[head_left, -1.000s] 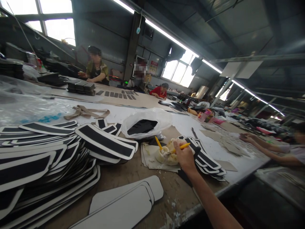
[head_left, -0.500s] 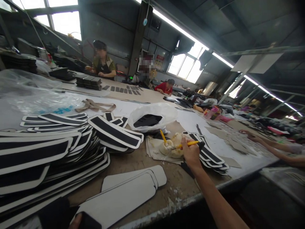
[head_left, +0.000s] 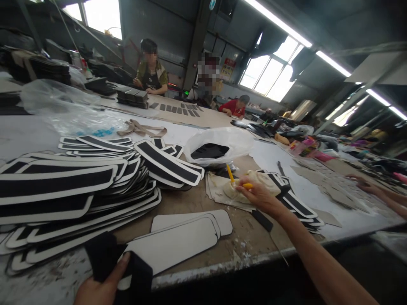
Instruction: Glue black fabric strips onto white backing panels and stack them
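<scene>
My right hand [head_left: 259, 195] is closed round a yellow-handled brush [head_left: 247, 185], its working end hidden at a cream-crusted glue pot [head_left: 232, 186]. A second yellow handle [head_left: 230, 173] stands tilted in the pot. At the bottom, my left hand [head_left: 103, 284] pinches a black fabric piece [head_left: 141, 271], thumb on top, at the near end of a white panel [head_left: 178, 243]. That panel lies overlapped with other rounded white panels on the table. Left of them is a tall pile of black strips with white borders [head_left: 57, 182].
A plastic bag [head_left: 238, 144] with black pieces sits behind the pot. More bordered strips [head_left: 299, 205] lie to the right, near a dark-handled tool [head_left: 262, 220]. A co-worker's hands [head_left: 362, 184] are at far right; other people sit across the table [head_left: 187, 199].
My right hand has shifted left and down over the pot, tilting the brush handle. My left hand has come further into view with the black fabric. The camera view has turned slightly.
</scene>
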The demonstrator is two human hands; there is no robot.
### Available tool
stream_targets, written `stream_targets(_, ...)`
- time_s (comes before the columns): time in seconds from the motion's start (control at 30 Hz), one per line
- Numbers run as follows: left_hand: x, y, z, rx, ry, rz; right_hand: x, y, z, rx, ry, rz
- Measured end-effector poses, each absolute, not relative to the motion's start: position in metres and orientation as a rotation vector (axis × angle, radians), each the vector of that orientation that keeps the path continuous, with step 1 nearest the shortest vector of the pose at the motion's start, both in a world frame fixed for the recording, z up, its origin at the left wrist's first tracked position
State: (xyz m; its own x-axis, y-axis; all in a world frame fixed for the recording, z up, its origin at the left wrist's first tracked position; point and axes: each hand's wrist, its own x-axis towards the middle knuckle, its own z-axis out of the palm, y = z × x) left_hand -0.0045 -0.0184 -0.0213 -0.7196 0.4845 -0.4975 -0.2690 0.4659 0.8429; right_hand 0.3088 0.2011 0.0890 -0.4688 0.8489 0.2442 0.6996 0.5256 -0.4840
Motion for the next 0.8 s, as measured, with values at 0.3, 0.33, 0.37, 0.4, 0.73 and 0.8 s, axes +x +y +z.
stream_targets(0.3, -0.005, -0.017, -0.016, 0.074, 1.848, 1.268, 0.262, 0.098, 0.063, -1.113, -1.668, 0.998)
stream_targets(0.33, -0.004, -0.016, -0.016, 0.061, 1.85, 1.271, 0.244, 0.085, 0.056, -1.063, -1.621, 1.085)
stream_targets(0.37, -0.004, -0.016, -0.015, 0.053, 1.848, 1.271, 0.226, 0.074, 0.05, -1.024, -1.597, 1.166)
stream_targets(0.4, -0.003, -0.017, -0.015, 0.055, 1.838, 1.272, 0.21, 0.066, 0.044, -1.004, -1.57, 1.222)
stream_targets(0.73, -0.007, -0.022, -0.023, 0.122, 1.834, 1.252, 0.22, 0.064, 0.026, -1.333, -1.603, 0.96)
stream_targets(0.8, -0.008, -0.022, -0.023, 0.115, 1.854, 1.244, 0.239, 0.069, 0.034, -1.446, -1.638, 0.842)
